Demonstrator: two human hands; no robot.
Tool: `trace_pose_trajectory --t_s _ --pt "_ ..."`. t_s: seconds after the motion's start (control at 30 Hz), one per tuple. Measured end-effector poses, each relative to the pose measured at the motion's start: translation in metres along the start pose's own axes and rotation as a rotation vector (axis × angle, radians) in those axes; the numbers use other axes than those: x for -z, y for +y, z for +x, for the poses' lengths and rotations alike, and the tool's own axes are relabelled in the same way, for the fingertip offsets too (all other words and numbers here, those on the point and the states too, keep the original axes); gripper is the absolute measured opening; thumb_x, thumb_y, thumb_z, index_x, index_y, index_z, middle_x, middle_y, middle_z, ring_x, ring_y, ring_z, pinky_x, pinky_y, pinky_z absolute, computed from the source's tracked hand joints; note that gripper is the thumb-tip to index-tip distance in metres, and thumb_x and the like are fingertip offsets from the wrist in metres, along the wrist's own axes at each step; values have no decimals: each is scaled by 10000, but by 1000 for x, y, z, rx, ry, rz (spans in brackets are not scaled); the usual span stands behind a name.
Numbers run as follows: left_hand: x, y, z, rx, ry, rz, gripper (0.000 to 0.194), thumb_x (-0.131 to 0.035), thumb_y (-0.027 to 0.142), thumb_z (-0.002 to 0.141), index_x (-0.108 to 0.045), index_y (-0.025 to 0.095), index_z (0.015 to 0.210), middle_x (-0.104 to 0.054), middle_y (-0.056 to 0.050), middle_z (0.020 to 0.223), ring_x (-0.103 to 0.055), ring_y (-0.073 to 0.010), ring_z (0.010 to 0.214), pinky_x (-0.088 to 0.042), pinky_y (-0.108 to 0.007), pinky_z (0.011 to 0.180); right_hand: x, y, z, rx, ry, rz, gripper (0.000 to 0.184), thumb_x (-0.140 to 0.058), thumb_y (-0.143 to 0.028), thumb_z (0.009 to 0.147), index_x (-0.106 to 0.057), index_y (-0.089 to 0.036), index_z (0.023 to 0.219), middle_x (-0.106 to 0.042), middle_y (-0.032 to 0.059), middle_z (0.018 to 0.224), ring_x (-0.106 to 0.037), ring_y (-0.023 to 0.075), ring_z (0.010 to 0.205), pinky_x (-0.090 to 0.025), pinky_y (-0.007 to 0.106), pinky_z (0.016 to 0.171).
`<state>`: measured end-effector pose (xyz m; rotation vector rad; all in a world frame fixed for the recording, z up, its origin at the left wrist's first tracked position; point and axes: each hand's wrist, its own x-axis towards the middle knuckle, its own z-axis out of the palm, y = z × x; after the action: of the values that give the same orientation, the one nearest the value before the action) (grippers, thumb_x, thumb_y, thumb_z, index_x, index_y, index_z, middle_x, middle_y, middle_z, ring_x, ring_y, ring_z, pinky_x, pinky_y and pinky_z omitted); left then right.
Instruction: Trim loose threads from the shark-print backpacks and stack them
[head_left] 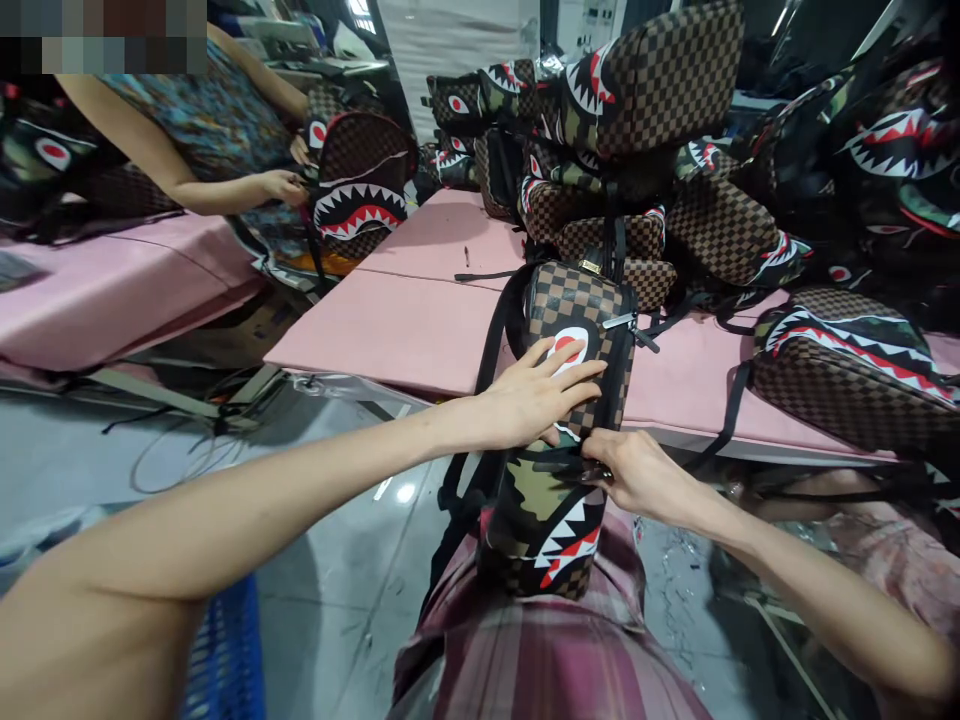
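A checkered brown backpack (577,310) with a camouflage shark-mouth print stands tilted between my lap and the pink table edge. My left hand (536,395) lies flat on its front, fingers spread over the red-and-white eye patch. My right hand (634,470) pinches a small dark part, perhaps a zipper pull or small tool, at the bag's middle seam. Black straps (491,340) hang down the bag's left side.
A pink table (405,320) carries a tall pile of matching backpacks (645,130) at the back and another bag (855,370) at the right. Across the gap at left, another person's hands (283,185) hold a shark backpack (360,190). A blue crate (225,650) sits lower left.
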<state>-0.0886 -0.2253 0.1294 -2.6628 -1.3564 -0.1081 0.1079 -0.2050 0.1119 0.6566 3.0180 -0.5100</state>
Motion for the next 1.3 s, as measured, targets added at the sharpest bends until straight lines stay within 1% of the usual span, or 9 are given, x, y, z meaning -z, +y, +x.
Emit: trace_pose_trajectory --t_s 0.1,0.3,0.4,0.5,0.6,0.8,0.9,1.0,1.3 --pt "-5 8 4 65 35 46 566 -696 234 679 -455 182 1189 -351 -84 1419 -237 -319 1327 -200 -483 1064 -8 1 0 53 69 149 78 -561 -111 755 -519 -165 716 -549 -10 714 -483 103 606 -277 224 542" --pt "-28 17 4 207 169 95 221 -428 110 853 -509 114 1058 -415 -123 1358 -299 -261 1316 -237 -429 1079 -23 2 4 224 150 505 140 -550 -169 816 -482 -171 694 -497 -29 672 -431 91 605 -321 202 564" --pt "-35 9 -8 189 223 42 168 -470 149 851 -533 111 1002 -391 -142 1380 -295 -262 1322 -230 -426 1090 -25 2 4 283 154 562 97 -538 -159 823 -503 -168 734 -516 -12 708 -461 95 629 -354 204 587" --pt "-35 4 -30 92 296 -81 161 -532 220 844 -550 157 991 -480 -99 1317 -321 -244 1306 -215 -447 1093 -26 4 -2 315 169 506 46 -517 -136 826 -537 -163 795 -547 15 765 -499 101 661 -361 202 577" --pt "-36 16 -55 89 359 -248 169 -582 280 824 -563 184 962 -620 -54 1088 -371 -239 1270 -202 -482 1089 -27 7 -12 312 182 416 157 -438 -69 822 -558 -163 859 -561 32 817 -521 102 693 -350 195 553" --pt "-44 62 -88 232 227 -345 185 -629 309 782 -560 190 905 -625 -45 975 -350 -278 1288 -171 -540 1081 -33 8 -25 295 247 168 164 -407 -103 873 -551 -171 834 -556 7 804 -446 75 558 -295 211 488" --pt "-56 79 -98 311 346 -288 64 -536 214 844 -555 193 901 -642 -30 948 -371 -233 1273 -171 -477 1092 -42 2 -28 346 291 -24 209 -373 -116 910 -552 -176 821 -573 6 800 -409 81 521 -279 234 476" --pt "-71 91 -109 334 502 -204 156 -470 86 837 -557 216 839 -669 12 875 -447 -196 1189 -241 -409 1031 -51 -5 -31 417 267 -162 251 -342 -102 915 -567 -178 831 -595 22 826 -446 96 566 -297 243 486" --pt "-83 88 -120 283 561 -251 189 -463 107 863 -578 255 841 -687 60 811 -519 -172 1016 -319 -364 872 -59 -5 -29 432 162 -138 243 -360 -93 914 -571 -179 829 -603 18 832 -466 106 599 -332 251 508"
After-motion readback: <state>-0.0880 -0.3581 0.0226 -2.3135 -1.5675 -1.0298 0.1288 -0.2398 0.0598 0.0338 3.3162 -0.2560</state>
